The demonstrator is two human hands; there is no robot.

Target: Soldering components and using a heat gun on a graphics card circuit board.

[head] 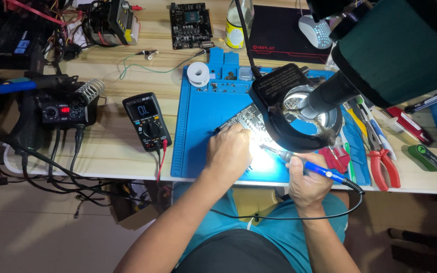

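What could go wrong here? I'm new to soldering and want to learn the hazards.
1. The left hand rests on the circuit board close to the tip of the soldering iron held by the right hand; a slip could burn fingers.
2. The iron's cord loops across the lap and may snag, jerking the tip.

Your bench is a light wooden table point(112, 151) running the full width — pale grain, front edge at about 6 o'clock. Below it at 7 o'clock you've got a plain beige floor point(31, 237) with loose black cables point(61, 177) trailing off the edge. Bright white light pools at centre, the rest evenly lit. At 4 o'clock the floor goes darker — detail there can't be made out.
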